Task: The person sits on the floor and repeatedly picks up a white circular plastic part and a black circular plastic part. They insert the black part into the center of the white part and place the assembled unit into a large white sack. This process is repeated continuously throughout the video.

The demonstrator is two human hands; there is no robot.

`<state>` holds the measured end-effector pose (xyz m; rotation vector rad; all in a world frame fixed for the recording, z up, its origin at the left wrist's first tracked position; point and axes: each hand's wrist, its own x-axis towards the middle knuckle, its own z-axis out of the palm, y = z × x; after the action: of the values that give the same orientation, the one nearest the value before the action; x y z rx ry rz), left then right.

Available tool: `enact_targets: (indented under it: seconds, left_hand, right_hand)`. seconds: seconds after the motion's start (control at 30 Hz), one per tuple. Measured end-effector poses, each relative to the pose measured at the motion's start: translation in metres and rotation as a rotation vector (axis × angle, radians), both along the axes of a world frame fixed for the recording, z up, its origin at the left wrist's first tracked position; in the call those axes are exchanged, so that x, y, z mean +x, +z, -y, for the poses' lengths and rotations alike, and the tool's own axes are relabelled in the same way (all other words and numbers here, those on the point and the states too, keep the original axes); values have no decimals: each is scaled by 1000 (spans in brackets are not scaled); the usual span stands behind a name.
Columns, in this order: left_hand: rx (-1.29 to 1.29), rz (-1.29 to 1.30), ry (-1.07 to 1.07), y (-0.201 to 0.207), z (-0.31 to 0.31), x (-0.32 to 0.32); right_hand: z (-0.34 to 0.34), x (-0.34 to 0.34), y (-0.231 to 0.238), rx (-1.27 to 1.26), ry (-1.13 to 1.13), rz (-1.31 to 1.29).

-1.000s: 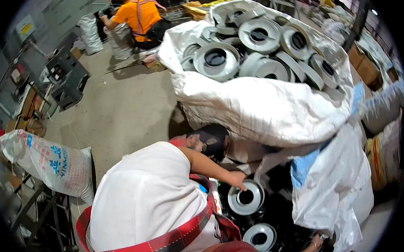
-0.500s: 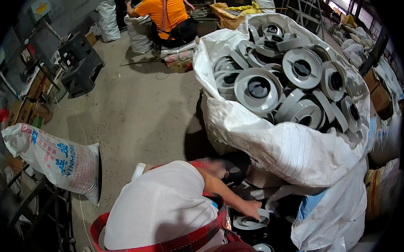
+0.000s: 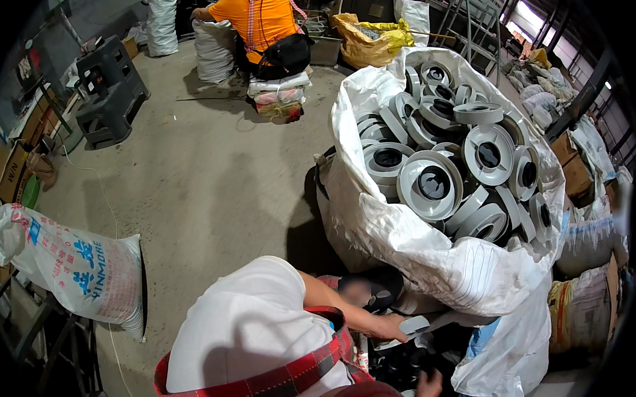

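My left hand (image 3: 392,327) reaches out from a white sleeve, its fingers wrapped round the rim of a grey plastic ring (image 3: 413,326), which is tilted nearly edge-on. Below it lies a dark cluster of black round parts (image 3: 399,361). Close to these, near the lower edge, is my right hand (image 3: 429,388); its fingers are partly hidden in shadow, so their hold is unclear. Just beyond my hands stands a large white woven sack (image 3: 430,256), heaped with grey ring-shaped parts with black centres (image 3: 430,184).
A filled white printed bag (image 3: 77,265) stands at left. Grey plastic step stools (image 3: 111,91) are farther back. A co-worker in orange (image 3: 252,15) sits beside a white sack (image 3: 214,53). Stuffed sacks (image 3: 578,313) line the right side, and a metal ladder (image 3: 477,38) stands behind.
My left hand has lifted the grey ring slightly and turned it toward edge-on. My right hand has come into view below it. The whole view has shifted.
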<state>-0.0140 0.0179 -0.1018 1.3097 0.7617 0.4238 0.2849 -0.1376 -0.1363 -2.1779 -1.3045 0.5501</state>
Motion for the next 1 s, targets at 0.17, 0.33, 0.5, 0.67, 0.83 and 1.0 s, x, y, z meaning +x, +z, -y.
enact_targets:
  seconds: [0.17,0.33,0.5,0.67,0.83,1.0]
  left_hand:
    - [-32,57,-43,31,3,-29]
    - [-45,14,-78,41,-8,-53]
    - [-21,11,-44,32,-13,-54]
    - [72,-111,-3,22,-5,-30]
    - [-35,-65,-133,21,-2,-16]
    - [-446,362,-251,28,12,-7]
  right_hand:
    - [-58,-80,-99,-293,151,143]
    - [-59,-76,-124,-389,21,487]
    - [-62,-59,-63,-158,-480,36]
    - [-10,-15,-47,70,-698,76]
    - [-2,-67,15,223,-434,418]
    - [-23,-107,35,473,-166,15]
